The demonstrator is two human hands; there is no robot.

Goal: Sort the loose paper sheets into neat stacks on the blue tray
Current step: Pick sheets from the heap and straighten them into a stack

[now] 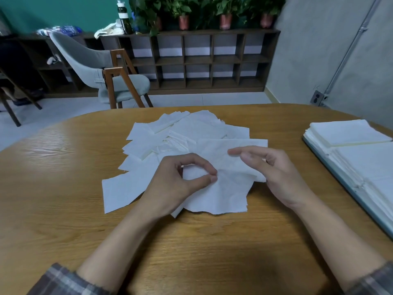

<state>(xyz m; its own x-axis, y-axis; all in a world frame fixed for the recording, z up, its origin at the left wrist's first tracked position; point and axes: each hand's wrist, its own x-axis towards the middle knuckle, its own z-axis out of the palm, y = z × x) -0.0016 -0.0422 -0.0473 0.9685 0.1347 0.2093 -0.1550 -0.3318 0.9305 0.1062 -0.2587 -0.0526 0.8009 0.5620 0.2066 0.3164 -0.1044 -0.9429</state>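
Note:
A loose heap of white paper sheets point(182, 135) is spread over the middle of the wooden table point(63, 209). On its near side lies a crumpled sheet point(225, 188). My left hand point(182, 182) pinches that sheet between thumb and forefinger. My right hand point(270, 169) holds the same sheet at its right edge, fingers curled round it. At the right edge of the table lies the blue tray point(340, 184), bearing two neat stacks of white sheets: a far stack point(346, 133) and a near stack point(370, 167).
A grey chair with wooden legs point(110, 75) stands behind the table. Further back a dark cubby shelf point(202, 60) carries potted plants and a bottle. A grey wall point(340, 50) closes in on the right.

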